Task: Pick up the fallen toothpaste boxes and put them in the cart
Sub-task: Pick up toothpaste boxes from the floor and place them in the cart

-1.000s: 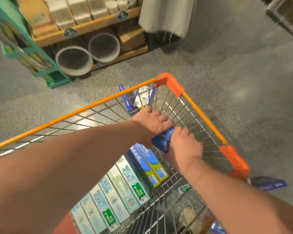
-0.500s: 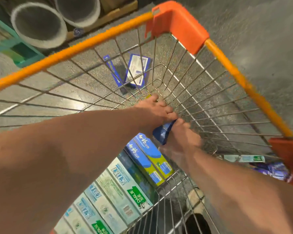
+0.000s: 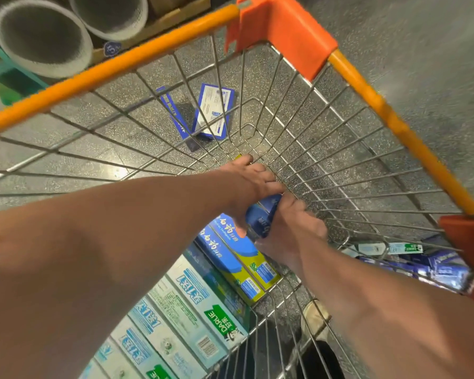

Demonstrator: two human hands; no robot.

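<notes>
Speckled grey floor (image 3: 422,64); wooden shelf (image 3: 159,21) holding grey rolls (image 3: 39,36).

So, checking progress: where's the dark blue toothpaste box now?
Head view, centre: the dark blue toothpaste box is inside the cart, held by left hand and right hand next to the blue-and-yellow boxes.

The cart (image 3: 115,69) is being closed in on from above: its orange front corner (image 3: 282,31), mid-picture a second ago, is being pushed up to the top edge, and the upper shelves and hanging cloth behind it are being cut from sight. The dark blue box (image 3: 262,217), held between the left hand (image 3: 253,179) and the right hand (image 3: 293,228), is being brought deeper into the basket, toward the wires at the front corner. The two fallen boxes (image 3: 212,113) on the floor ahead are being shown more fully through the front wires, and a heap of blue and green boxes (image 3: 443,266) is being revealed beyond the right side.
</notes>
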